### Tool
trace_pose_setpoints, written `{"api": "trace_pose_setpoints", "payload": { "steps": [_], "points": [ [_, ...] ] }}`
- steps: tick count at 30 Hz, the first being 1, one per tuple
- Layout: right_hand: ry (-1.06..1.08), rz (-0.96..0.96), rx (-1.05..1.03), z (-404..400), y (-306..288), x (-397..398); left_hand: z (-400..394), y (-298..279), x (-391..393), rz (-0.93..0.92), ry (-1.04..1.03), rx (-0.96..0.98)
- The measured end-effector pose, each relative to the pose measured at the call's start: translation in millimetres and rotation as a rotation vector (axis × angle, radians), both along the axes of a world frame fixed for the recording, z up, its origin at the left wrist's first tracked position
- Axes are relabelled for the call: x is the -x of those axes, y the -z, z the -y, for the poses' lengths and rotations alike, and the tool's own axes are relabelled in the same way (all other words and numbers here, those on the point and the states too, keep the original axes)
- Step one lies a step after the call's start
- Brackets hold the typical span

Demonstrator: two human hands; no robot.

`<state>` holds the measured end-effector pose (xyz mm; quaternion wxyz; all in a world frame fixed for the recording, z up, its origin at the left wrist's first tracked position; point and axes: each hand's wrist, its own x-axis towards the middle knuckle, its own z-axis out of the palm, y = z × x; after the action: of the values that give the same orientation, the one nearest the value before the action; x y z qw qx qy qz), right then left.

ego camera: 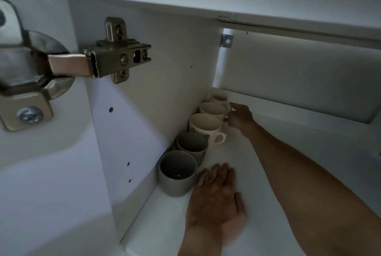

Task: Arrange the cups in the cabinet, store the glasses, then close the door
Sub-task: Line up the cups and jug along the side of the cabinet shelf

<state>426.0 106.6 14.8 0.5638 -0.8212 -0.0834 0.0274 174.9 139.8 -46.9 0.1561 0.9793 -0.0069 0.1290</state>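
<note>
Several cups stand in a row along the left wall of the white cabinet shelf (288, 173). Nearest is a grey cup (177, 173), with a second grey cup (192, 145) behind it. Behind those come a cream mug with a print (204, 126), a cream cup (212, 109) and a last cream cup (219, 96) at the back. My left hand (216, 196) lies flat on the shelf, fingers apart, its fingertips beside the nearest grey cup. My right hand (240, 118) reaches deep in, its fingers closed at the handle side of the second cream cup. No glasses are in view.
The cabinet door (41, 173) stands open at the left, with its metal hinge (86, 63) close to the camera. An upper shelf (226, 8) spans overhead. The cabinet's back panel (299, 82) is dimly lit.
</note>
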Motion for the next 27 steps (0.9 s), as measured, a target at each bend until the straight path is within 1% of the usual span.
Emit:
{"api": "trace_pose_setpoints", "payload": {
  "steps": [2, 6, 10, 14, 19, 21, 24, 27],
  "points": [
    [0.000, 0.010, 0.075, 6.1, -1.5, -1.2, -0.7, -1.2, -0.6, -0.025, 0.008, 0.023],
    [0.076, 0.169, 0.289, 23.2, 4.9, 16.4, -0.3, -3.1, 1.4, -0.060, 0.015, 0.038],
    [0.064, 0.124, 0.564, 42.2, 22.7, 38.0, -1.3, -4.9, 1.5, -0.072, 0.009, 0.019],
    [0.040, 0.121, 0.753, 67.1, 26.2, 64.8, 0.0, -7.1, 1.4, -0.101, 0.003, 0.004],
    [-0.048, 0.077, 0.916, 118.6, 40.9, 142.8, 0.6, -10.2, 5.3, -0.139, 0.011, -0.056],
    [-0.065, 0.112, 0.972, 143.2, 45.6, 178.8, 5.3, -12.8, 12.4, -0.196, 0.017, -0.052],
    [-0.082, 0.228, 0.948, 164.7, 44.5, 221.5, 11.0, -20.6, 29.2, -0.273, -0.007, -0.034],
    [-0.123, 0.199, 0.984, 178.7, 38.8, 255.1, 19.8, -26.5, 48.7, -0.368, -0.049, -0.035]
  ]
}}
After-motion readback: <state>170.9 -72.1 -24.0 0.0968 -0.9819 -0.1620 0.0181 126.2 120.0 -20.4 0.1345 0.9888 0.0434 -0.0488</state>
